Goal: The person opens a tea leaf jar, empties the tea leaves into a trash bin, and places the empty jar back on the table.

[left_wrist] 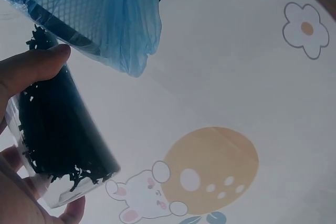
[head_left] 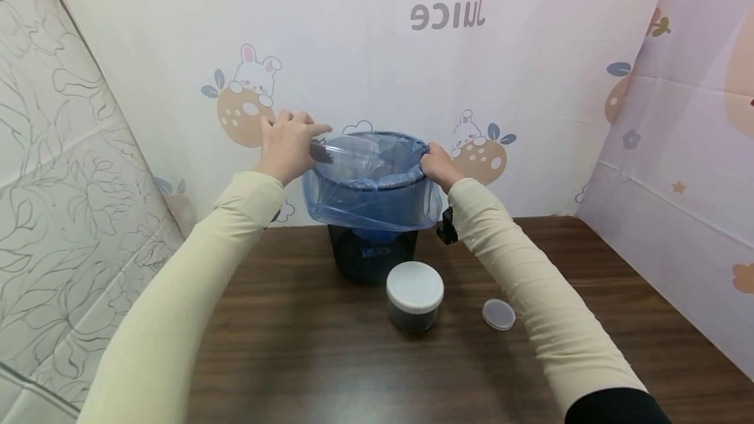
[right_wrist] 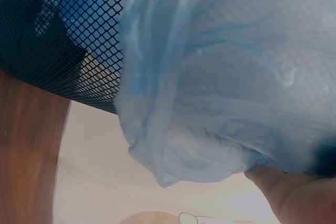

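Left hand grips clear container, far end indistinct against blue liner; right hand grips mesh bin at rim, fingertips hidden.

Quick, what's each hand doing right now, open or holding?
Left hand: holding a clear cup of dark bits.
Right hand: gripping the blue bag at the bin's rim.

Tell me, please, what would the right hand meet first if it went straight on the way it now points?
The blue bag, folded over the top of the mesh bin; the right hand already grips it there. What lies beyond in line is uncertain, since depth is unclear.
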Available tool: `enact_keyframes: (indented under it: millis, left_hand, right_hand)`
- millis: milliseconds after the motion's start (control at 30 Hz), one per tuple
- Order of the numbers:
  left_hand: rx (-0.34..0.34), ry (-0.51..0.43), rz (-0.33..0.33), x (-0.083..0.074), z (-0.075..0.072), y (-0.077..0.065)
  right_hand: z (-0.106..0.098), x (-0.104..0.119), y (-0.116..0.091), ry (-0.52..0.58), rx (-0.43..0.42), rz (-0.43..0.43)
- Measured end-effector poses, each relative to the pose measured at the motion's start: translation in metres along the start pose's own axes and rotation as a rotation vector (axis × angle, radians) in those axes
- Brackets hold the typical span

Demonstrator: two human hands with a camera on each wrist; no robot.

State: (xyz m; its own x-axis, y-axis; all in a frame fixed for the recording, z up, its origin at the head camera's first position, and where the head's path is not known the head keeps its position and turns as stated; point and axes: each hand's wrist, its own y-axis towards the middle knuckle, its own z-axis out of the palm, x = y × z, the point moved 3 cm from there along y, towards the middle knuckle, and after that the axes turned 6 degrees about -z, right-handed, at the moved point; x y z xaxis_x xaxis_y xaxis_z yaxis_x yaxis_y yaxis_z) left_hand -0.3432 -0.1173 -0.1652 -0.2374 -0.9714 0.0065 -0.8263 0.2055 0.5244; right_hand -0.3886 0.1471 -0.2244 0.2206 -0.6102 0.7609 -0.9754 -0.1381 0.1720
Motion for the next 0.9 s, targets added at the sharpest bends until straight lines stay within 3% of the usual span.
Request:
enact_keyframes:
  millis: [633,900]
  left_hand:
    - [-0.060,0.069,0.032,-0.0073,-0.0016,0.0019]
    - [-0.048,0.072,0.032,-0.0082,-0.0004,0.0029]
  right_hand:
    - [-0.0004,0.0029,-0.0036,0.026,0.004,0.015]
    - [-0.0006,0.0042,-0.0051,0.026,0.020,0.023]
